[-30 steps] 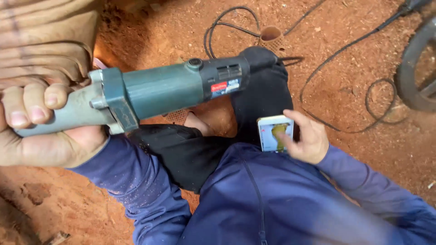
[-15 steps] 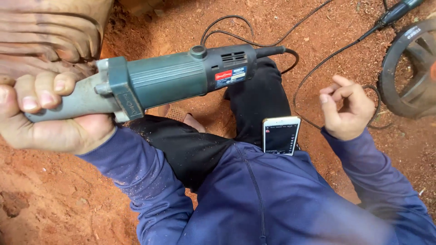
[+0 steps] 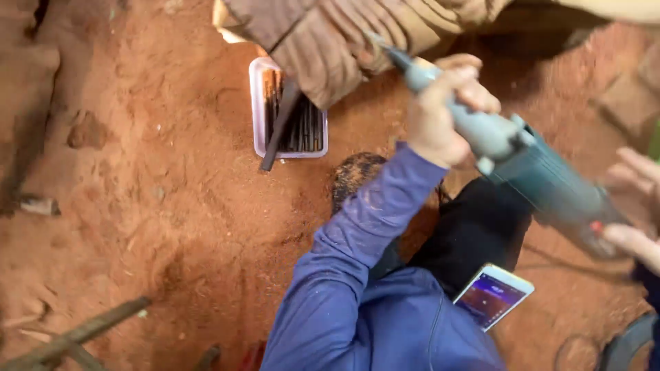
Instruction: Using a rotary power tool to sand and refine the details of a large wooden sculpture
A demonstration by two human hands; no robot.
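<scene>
My left hand (image 3: 440, 113) grips the narrow grey neck of a green power tool (image 3: 543, 182). The tool slants up to the left, and its tip meets a ridged brown wooden piece (image 3: 344, 41) at the top. My right hand (image 3: 636, 220) sits at the right edge, blurred and partly cut off, with fingers above and below the tool's rear end. A white phone (image 3: 493, 295) with a lit screen lies on my lap, against the blue jacket and black trousers.
A white tray (image 3: 256, 103) of dark thin rods sits on the red dirt, with a dark bar (image 3: 276, 130) leaning out of it. A dusty shoe (image 3: 357, 175) is below the tray. Sticks (image 3: 75, 336) lie bottom left. A round dark object (image 3: 629, 343) shows bottom right.
The view has swung left and the tray has come into sight. The tool has turned with its tip up against the wood. My right hand has moved from the air onto the tool's rear.
</scene>
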